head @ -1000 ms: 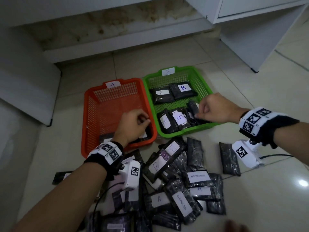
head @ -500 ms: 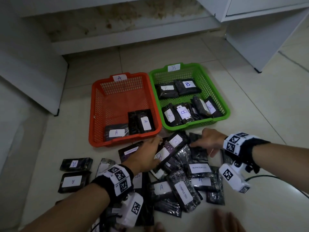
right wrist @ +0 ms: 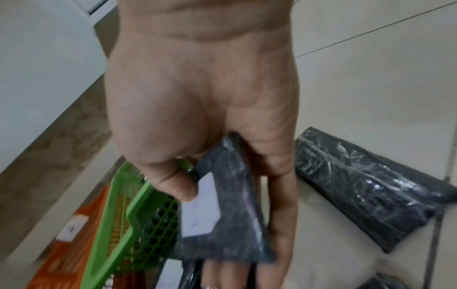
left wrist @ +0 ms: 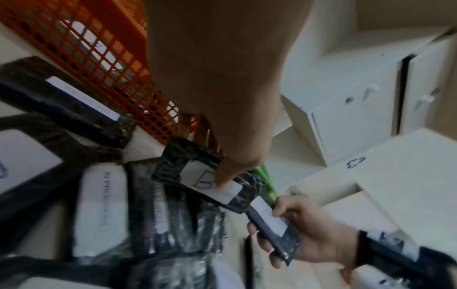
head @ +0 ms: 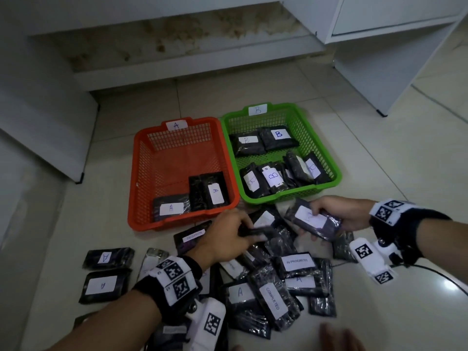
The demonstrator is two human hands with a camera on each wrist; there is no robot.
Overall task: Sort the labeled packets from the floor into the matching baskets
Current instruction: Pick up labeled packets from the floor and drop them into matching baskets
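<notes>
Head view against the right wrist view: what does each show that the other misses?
Only the head view shows the left hand on a packet in the floor pile, the A packets in the orange basket and the printed labels.
Only the right wrist view shows the right hand's thumb pressing the label.
Both show the right hand gripping a packet beside the green basket.

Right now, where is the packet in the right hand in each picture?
Head: right of middle, the held packet in the right hand.
Left wrist: lower right.
Right wrist: bottom middle.
Shared landmark: the green basket beside it.
</notes>
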